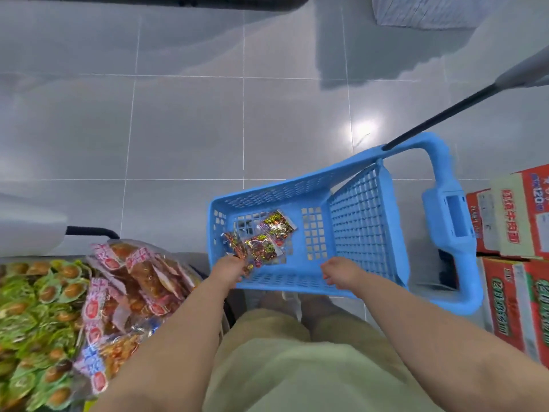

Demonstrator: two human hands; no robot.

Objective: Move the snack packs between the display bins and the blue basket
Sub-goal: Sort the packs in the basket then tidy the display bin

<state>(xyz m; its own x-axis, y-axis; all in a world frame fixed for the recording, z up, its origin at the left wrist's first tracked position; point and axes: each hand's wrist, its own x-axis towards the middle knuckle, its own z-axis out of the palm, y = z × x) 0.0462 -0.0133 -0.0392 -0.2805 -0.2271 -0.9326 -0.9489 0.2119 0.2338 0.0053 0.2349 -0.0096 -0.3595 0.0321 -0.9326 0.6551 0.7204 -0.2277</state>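
A blue basket [300, 185] stands on the grey floor in front of me, with several shiny snack packs [269, 237] lying on its bottom. My left hand [227, 269] reaches over the near left rim and grips a small foil snack pack [236, 248] at the edge of that pile. My right hand [338, 273] hovers over the near rim to the right, fingers loosely curled and holding nothing. At my lower left, display bins hold red-and-white snack packs [130, 281] and green snack packs [35, 310].
The basket's blue handle [451, 221] and a black pull rod [439, 114] stick out to the right. Red and white cartons [517, 257] are stacked at the right edge. Grey tiled floor stretches beyond the basket.
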